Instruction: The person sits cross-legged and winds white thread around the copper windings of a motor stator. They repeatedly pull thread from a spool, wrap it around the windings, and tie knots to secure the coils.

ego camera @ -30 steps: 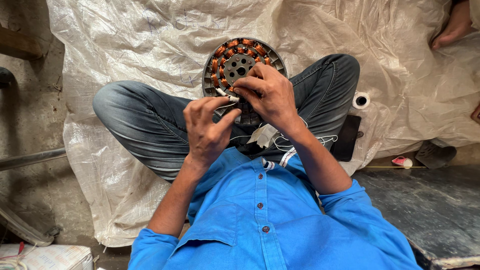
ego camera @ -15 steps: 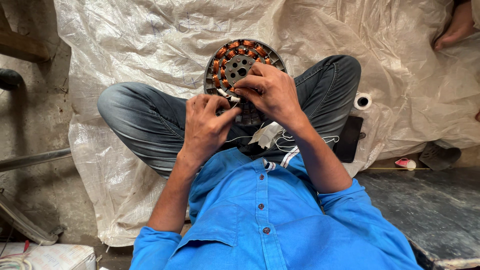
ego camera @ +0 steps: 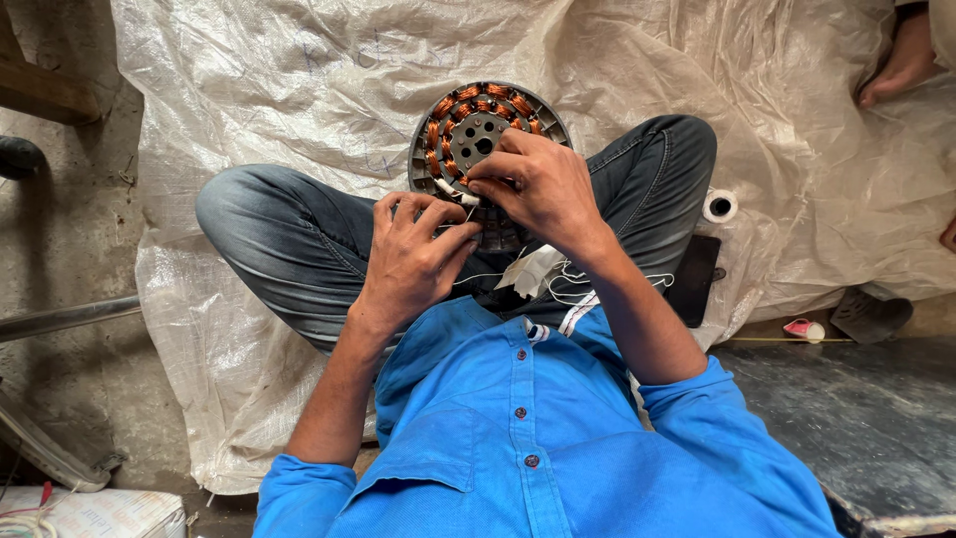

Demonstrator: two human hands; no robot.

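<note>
Copper-wound coils ring the round metal stator (ego camera: 468, 130), which leans on the person's crossed legs just beyond the fingers of both hands. Its grey hub, pierced with small holes, shows above the knuckles, while its lower rim is covered by the hands.

On the stator's lower right part lies the right hand (ego camera: 538, 184), its fingers bent and its fingertips pinched together against the coils near the hub, grasping something too small to make out. Just below and left of those fingertips is the left hand (ego camera: 408, 259), its fingers curled inward, thumb and forefinger closed on a thin pale strip (ego camera: 460, 196) at the stator's lower edge. The two hands nearly touch at the fingertips.

Under the right wrist, on the lap, lie a scrap of white paper (ego camera: 533, 269) and loose white thread (ego camera: 588, 284). Blue jeans (ego camera: 289, 239) and a blue shirt (ego camera: 528, 438) fill the space nearer than the hands. Beyond the fingers spreads a white woven plastic sheet (ego camera: 299, 90). To the right of the right hand, past the knee, sit a small white tape roll (ego camera: 719, 206) and a dark flat phone (ego camera: 694, 279). Another person's bare foot (ego camera: 901, 65) rests on the sheet far up at the right.
</note>
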